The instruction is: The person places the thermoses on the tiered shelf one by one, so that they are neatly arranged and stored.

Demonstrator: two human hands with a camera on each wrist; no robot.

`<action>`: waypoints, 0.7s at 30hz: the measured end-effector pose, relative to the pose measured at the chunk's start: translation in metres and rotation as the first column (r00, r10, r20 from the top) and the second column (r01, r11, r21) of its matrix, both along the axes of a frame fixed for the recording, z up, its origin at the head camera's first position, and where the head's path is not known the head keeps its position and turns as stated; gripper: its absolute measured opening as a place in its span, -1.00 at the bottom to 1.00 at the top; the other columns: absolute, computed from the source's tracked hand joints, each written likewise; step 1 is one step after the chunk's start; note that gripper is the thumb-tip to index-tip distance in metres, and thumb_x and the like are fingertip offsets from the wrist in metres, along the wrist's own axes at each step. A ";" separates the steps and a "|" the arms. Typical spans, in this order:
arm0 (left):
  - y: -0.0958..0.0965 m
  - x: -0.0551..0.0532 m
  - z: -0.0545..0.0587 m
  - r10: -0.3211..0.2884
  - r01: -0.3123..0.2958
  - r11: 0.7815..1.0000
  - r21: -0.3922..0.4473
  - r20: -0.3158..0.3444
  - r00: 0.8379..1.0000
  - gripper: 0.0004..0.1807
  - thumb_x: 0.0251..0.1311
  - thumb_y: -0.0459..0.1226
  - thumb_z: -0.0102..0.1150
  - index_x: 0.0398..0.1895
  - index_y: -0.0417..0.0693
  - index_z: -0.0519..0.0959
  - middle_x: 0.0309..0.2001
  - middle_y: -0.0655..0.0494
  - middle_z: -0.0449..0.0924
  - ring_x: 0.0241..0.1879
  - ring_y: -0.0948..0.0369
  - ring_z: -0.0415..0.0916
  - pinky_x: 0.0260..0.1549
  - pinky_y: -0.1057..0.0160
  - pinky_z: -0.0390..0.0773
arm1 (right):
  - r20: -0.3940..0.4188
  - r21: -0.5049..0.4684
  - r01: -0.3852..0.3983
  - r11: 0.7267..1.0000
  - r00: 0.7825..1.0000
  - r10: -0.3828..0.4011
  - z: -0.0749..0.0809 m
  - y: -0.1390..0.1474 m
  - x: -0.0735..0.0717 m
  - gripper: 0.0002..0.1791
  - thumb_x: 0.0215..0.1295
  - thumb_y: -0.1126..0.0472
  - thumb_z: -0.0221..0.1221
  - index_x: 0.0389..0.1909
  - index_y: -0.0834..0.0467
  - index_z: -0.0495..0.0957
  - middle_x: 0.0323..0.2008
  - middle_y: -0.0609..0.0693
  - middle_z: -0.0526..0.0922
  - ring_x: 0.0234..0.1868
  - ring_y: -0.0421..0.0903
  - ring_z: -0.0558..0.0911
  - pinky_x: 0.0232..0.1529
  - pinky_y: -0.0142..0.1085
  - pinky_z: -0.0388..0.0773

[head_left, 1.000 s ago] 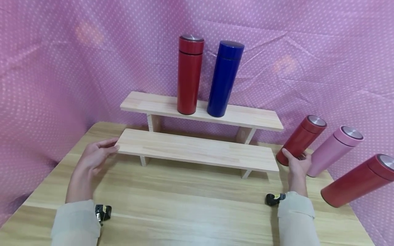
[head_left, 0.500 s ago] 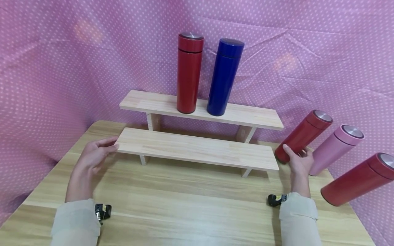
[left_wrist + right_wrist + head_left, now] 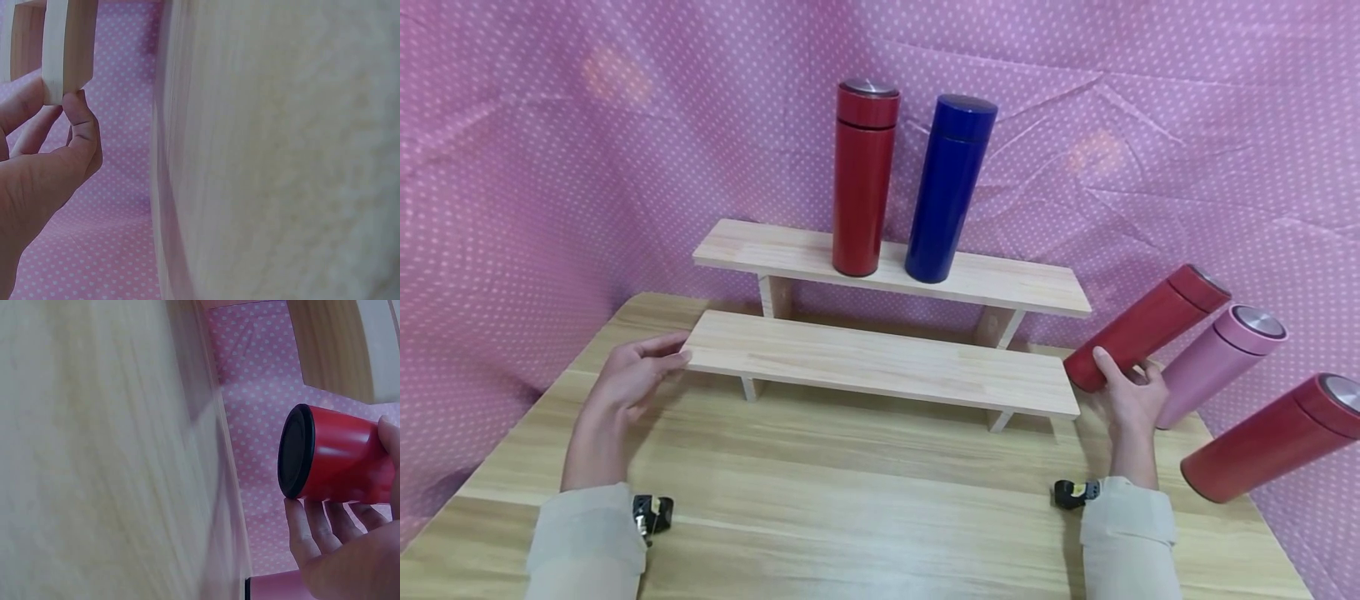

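Note:
On the right, my right hand (image 3: 1129, 396) grips a red thermos bottle (image 3: 1142, 329) low on its body. The bottle leans to the right, and its black base (image 3: 296, 451) shows off the table in the right wrist view. At the left my left hand (image 3: 638, 373) pinches the end of the lower board of a two-step wooden shelf (image 3: 880, 360), thumb on one face and fingers on the other, as the left wrist view (image 3: 53, 147) also shows. A red thermos (image 3: 863, 183) and a blue thermos (image 3: 950, 192) stand upright on the upper board.
Just right of my right hand a pink thermos (image 3: 1217, 362) stands on the wooden table (image 3: 865, 500). Another red thermos (image 3: 1273, 437) stands nearer the right edge. Pink dotted cloth (image 3: 700, 108) hangs behind and around the table.
The red thermos in my right hand has risen from the table and tilted further right. My right hand has shifted slightly right and up. The left hand holds its place on the board.

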State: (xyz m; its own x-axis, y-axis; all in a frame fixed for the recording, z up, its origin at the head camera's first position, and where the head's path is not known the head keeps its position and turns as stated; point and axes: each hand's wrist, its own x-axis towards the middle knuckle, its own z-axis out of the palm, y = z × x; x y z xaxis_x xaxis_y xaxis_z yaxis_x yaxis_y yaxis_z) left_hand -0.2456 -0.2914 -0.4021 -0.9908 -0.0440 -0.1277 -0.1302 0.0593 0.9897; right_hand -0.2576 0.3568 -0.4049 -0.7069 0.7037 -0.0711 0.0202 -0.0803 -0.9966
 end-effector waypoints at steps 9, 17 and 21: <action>0.001 0.000 0.000 -0.005 0.005 1.000 -0.029 0.013 1.000 -0.26 0.37 -0.29 0.28 0.49 -0.37 0.18 0.34 -0.09 0.22 -0.05 0.43 0.47 0.09 0.42 0.54 | -0.067 -0.054 -0.030 0.998 0.997 0.026 0.010 -0.006 0.007 -0.32 -0.01 0.17 0.59 0.17 0.14 0.57 -0.37 -0.18 0.65 -0.38 -0.30 0.67 -0.47 -0.45 0.66; 0.000 -0.001 0.000 -0.007 0.008 0.999 -0.046 0.030 1.000 -0.26 0.38 -0.27 0.28 0.51 -0.33 0.19 0.31 -0.04 0.26 -0.07 0.42 0.47 0.03 0.43 0.57 | -0.128 -0.107 -0.053 0.993 0.991 0.039 0.020 -0.007 0.009 -0.56 0.01 0.23 0.57 -0.08 0.09 0.64 -0.42 -0.14 0.70 -0.40 -0.29 0.69 -0.54 -0.39 0.68; 0.001 -0.001 0.000 -0.007 0.009 0.998 -0.056 0.028 1.000 -0.27 0.39 -0.26 0.27 0.51 -0.32 0.19 0.34 -0.07 0.23 -0.06 0.42 0.46 0.05 0.42 0.56 | -0.133 -0.118 -0.063 0.991 0.990 0.047 0.026 -0.008 0.010 -0.54 -0.01 0.22 0.58 -0.06 0.09 0.66 -0.41 -0.13 0.71 -0.37 -0.28 0.69 -0.56 -0.36 0.68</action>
State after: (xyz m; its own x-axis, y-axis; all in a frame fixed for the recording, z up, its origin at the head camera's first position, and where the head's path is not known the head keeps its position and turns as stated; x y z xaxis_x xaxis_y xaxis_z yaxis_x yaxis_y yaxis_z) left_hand -0.2468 -0.2909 -0.4019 -0.9872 -0.0441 -0.1531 -0.1572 0.1160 0.9807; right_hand -0.2480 0.3491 -0.3788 -0.7531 0.6553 -0.0594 -0.1005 -0.2037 -0.9739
